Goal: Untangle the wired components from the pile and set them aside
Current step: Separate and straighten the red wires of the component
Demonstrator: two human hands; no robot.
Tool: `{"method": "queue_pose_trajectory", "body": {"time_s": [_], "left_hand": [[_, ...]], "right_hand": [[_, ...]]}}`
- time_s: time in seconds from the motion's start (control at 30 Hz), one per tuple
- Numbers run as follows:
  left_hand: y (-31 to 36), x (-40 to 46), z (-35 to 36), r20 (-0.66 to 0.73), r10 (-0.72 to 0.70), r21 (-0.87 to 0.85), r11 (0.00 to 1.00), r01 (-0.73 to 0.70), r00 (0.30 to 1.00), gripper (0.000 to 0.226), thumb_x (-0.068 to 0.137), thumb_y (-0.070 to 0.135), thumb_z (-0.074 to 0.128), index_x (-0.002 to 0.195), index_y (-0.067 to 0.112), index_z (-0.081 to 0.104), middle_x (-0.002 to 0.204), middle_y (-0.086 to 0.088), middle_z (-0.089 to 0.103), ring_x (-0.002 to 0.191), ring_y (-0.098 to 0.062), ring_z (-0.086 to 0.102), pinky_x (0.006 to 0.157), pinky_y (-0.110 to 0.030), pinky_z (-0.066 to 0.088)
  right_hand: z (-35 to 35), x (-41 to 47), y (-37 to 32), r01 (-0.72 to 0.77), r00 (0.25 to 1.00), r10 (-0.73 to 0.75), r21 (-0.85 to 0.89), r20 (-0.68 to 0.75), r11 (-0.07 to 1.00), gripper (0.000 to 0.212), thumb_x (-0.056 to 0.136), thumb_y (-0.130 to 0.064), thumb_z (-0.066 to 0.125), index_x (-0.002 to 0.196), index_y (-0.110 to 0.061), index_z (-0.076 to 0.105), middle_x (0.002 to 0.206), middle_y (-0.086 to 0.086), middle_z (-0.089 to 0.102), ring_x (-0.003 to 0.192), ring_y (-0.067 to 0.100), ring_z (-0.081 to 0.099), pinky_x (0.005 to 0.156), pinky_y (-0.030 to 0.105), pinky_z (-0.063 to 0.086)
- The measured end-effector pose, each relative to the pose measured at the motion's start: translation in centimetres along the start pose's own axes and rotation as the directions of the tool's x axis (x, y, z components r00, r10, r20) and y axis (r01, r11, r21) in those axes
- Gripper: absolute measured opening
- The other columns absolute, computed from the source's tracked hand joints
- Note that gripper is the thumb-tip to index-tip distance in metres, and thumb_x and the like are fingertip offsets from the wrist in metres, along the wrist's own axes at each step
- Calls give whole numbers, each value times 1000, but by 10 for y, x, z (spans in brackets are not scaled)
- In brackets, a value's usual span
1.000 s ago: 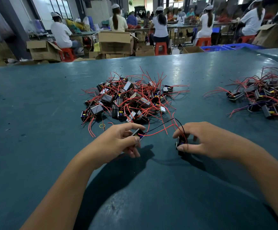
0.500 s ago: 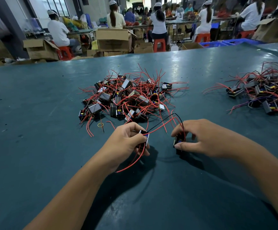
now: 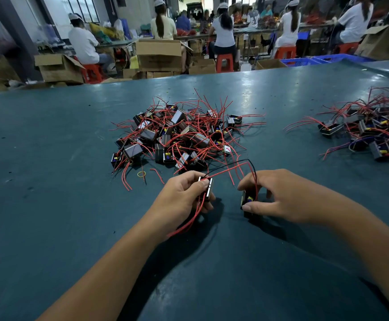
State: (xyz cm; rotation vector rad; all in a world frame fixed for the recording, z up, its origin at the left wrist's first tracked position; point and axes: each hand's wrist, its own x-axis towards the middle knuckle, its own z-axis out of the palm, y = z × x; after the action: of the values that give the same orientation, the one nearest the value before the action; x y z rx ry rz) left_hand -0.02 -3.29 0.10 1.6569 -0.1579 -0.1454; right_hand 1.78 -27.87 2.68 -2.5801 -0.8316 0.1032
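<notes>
Workshop hall in the background: people in white caps [image 3: 223, 26] are sitting on red stools [image 3: 225, 62] at long benches, with open cardboard boxes [image 3: 158, 54] standing on the floor between them and blue crates [image 3: 323, 59] lying off to the right. In front, a wide dark-teal desk [image 3: 49, 158] is taking up most of the view, its surface catching a dull shine. The main pile [image 3: 179, 135] of small black box parts with red wires is sitting in the middle of the desk, wires sticking out in all directions. A second heap [image 3: 372, 133] of the same parts is lying well apart at the right edge, partly cut off by the frame. A small yellow loop [image 3: 141, 174] is lying on the desk just beside the near edge of the pile. Both hands are working just in front of the pile. The left hand [image 3: 181, 200] is gripping one part [image 3: 207, 189] between thumb and curled fingers, lifted off the desk, with a red wire [image 3: 188, 224] trailing down under the palm. The right hand [image 3: 279, 195] is pinching a second part [image 3: 248, 201] between thumb and fingers, this one resting on or very near the desk; cannot tell which. Red and black wires [image 3: 232, 166] are arching between the two held parts, linking them.
</notes>
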Motion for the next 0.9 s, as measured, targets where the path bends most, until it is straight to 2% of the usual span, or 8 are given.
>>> {"method": "queue_pose_trajectory", "body": {"time_s": [0.1,0.23,0.37,0.5,0.67,0.77,0.83,0.9], "left_hand": [[0,-1,1,12,-5,-16,1000,6,1000,13,101,11,54,105,1,61,82,-17,68,64,-22,66,59,-27,54],[4,-3,2,3,26,-33,999,-26,1000,11,99,7,57,103,-3,60,77,-16,70,59,-23,66,56,-27,53],[8,-5,6,-42,81,-40,996,-83,996,10,97,4,60,101,-4,61,72,-15,69,55,-21,64,56,-26,54],[5,-5,11,-79,49,-26,998,-51,996,7,96,6,62,95,-1,64,70,-11,68,56,-22,65,56,-29,54],[1,-7,16,-73,16,38,999,-13,997,9,97,12,62,100,5,68,82,-22,72,58,-22,67,58,-36,46],[-1,-6,16,-97,95,207,976,-73,991,11,96,20,66,101,20,75,72,-2,73,57,-17,65,60,-35,51],[-4,-5,15,-90,179,343,929,-138,980,14,95,23,66,105,25,77,62,16,67,53,1,57,55,-20,43],[-4,-5,16,-68,212,399,901,-168,975,17,95,21,65,106,27,77,58,25,62,51,11,51,52,-10,34]], "right_hand": [[0,0,-1,-6,1000,6,14,0,1000,35,86,-50,69,116,-37,58,104,-24,64,101,-5,56,89,11,40],[2,0,-3,11,1000,-10,10,-16,1000,40,85,-51,69,120,-36,56,106,-25,63,101,-8,54,87,5,36],[6,1,-8,25,999,-24,39,-39,999,40,85,-51,70,121,-38,56,107,-24,63,102,-6,56,92,14,42],[9,2,-12,42,997,-34,107,-76,993,42,84,-49,72,122,-38,57,105,-25,63,101,-7,57,90,14,43],[18,3,-22,71,991,-55,137,-119,988,45,84,-45,73,126,-37,57,117,-23,62,108,-8,55,98,16,42],[23,5,-28,100,983,-76,136,-167,986,47,85,-40,74,128,-32,59,121,-20,63,112,-5,55,101,18,41],[25,7,-30,117,977,-86,150,-197,982,46,85,-38,75,127,-29,60,120,-21,62,111,-8,54,99,12,40],[29,7,-32,123,971,-83,172,-224,977,44,83,-37,77,124,-29,61,114,-25,62,105,-13,54,91,6,39]]}}
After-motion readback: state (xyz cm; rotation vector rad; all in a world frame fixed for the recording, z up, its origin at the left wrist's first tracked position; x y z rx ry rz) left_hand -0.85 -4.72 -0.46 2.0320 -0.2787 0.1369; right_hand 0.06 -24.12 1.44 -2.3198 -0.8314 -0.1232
